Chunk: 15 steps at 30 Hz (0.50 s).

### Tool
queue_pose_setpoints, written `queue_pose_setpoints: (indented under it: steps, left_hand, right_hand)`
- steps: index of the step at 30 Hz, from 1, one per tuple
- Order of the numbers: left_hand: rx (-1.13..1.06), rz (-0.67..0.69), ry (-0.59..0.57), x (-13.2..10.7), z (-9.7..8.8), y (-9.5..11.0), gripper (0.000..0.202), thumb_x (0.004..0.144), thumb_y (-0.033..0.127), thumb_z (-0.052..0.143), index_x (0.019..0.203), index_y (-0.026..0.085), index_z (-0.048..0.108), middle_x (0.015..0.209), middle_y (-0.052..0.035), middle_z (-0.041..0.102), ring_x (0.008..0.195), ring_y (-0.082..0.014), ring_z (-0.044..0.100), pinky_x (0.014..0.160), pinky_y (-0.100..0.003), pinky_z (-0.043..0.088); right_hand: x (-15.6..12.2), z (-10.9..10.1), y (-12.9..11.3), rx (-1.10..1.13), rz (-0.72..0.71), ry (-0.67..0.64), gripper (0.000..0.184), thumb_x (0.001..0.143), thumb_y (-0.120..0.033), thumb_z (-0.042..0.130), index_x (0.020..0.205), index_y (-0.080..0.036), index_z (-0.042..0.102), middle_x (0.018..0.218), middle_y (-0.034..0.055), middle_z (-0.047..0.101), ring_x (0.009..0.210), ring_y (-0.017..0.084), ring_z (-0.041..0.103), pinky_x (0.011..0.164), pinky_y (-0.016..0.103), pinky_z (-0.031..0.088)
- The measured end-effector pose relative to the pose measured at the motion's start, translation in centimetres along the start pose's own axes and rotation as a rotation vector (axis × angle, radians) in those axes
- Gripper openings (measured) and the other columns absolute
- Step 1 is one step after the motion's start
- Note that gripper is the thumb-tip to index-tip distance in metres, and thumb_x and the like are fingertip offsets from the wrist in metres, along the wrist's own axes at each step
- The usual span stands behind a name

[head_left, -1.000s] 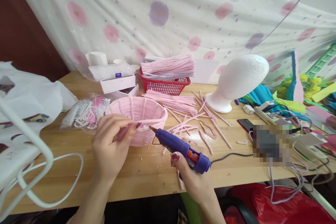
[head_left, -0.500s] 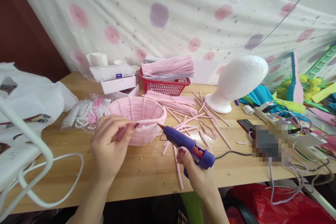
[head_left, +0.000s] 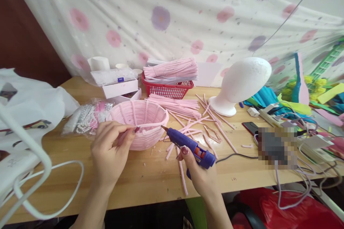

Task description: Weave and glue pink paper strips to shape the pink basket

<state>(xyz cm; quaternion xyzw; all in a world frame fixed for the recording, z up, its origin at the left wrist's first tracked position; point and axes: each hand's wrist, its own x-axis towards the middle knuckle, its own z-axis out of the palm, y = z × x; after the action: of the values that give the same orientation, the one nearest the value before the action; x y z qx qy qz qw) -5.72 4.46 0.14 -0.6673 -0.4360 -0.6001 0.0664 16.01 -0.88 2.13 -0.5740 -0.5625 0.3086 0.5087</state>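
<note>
A round pink basket (head_left: 149, 139), built up from pipe cleaner strips with upright ribs inside, rests on the wooden table. At its near rim my left hand (head_left: 111, 146) pinches a pink pipe cleaner (head_left: 146, 126) between thumb and fingers; the strip runs along the rim to the right. My right hand (head_left: 200, 171) grips a blue hot glue gun (head_left: 188, 143), whose nozzle points left at the basket's right rim, very near the strip. Whether the tip touches cannot be made out. Loose pink pipe cleaners (head_left: 174, 105) lie behind and right of the basket.
A red plastic basket (head_left: 168, 89) holds bundled pipe cleaners at the back. Right of it stands a white foam head (head_left: 242, 82). Cables and a power strip (head_left: 271, 118) crowd the right side. A bag of beads (head_left: 87, 118) and a white tube frame (head_left: 40, 150) are on the left.
The camera view has shifted slightly. The glue gun's nozzle stays beside the basket's right rim, and my left hand keeps its pinch on the strip.
</note>
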Motion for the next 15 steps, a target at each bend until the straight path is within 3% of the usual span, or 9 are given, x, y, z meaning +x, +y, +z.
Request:
queue_pose_setpoints:
  steps: [8, 15]
  left_hand:
    - [0.007, 0.015, 0.008, -0.05, -0.14, -0.21, 0.011, 0.093, 0.016, 0.071, 0.087, 0.025, 0.068, 0.076, 0.0008, 0.068, 0.077, -0.0177, 0.06, 0.07, -0.032, 0.048]
    - [0.016, 0.037, 0.023, 0.06, -0.13, -0.32, 0.012, 0.092, 0.015, 0.071, 0.087, 0.024, 0.067, 0.076, 0.0026, 0.067, 0.076, -0.0165, 0.061, 0.069, -0.03, 0.047]
  right_hand:
    - [-0.28, 0.09, -0.1, 0.038, 0.059, 0.028, 0.056, 0.085, -0.068, 0.067, 0.061, -0.019, 0.06, 0.051, -0.0049, 0.037, 0.047, 0.009, 0.032, 0.047, 0.024, 0.032]
    - [0.14, -0.04, 0.23, 0.116, 0.173, 0.025, 0.063, 0.084, -0.076, 0.063, 0.057, -0.019, 0.063, 0.054, 0.0009, 0.055, 0.049, 0.011, 0.047, 0.049, 0.024, 0.038]
